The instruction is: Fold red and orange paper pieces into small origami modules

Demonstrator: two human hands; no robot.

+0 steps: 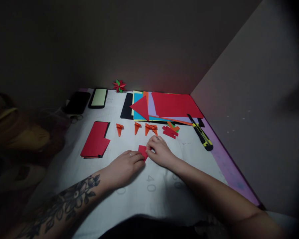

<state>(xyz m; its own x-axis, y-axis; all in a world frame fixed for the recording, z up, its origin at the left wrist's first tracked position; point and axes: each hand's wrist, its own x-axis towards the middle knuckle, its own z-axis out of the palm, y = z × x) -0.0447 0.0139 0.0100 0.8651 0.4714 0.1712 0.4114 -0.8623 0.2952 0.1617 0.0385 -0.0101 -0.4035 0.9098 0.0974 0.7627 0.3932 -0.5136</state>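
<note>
A small piece of red paper point(143, 151) lies on the white table covering between my hands. My left hand point(128, 164) has its fingers closed together at the paper's lower left edge. My right hand point(160, 151) pinches the paper's right side, its fingers curled and partly hiding it. Just beyond, a row of folded orange paper pieces point(119, 129) stretches across the sheet, the rightmost two touching. Small red paper strips point(170, 131) are heaped with orange and green ones right of that row.
A stack of red paper point(93, 139) lies left; large coloured sheets point(175, 104) are piled at the back right. A yellow and black utility knife point(201, 133) lies near the right wall, blade out. At the back are a phone point(99, 98), a black object point(77, 103) and a paper star point(119, 86).
</note>
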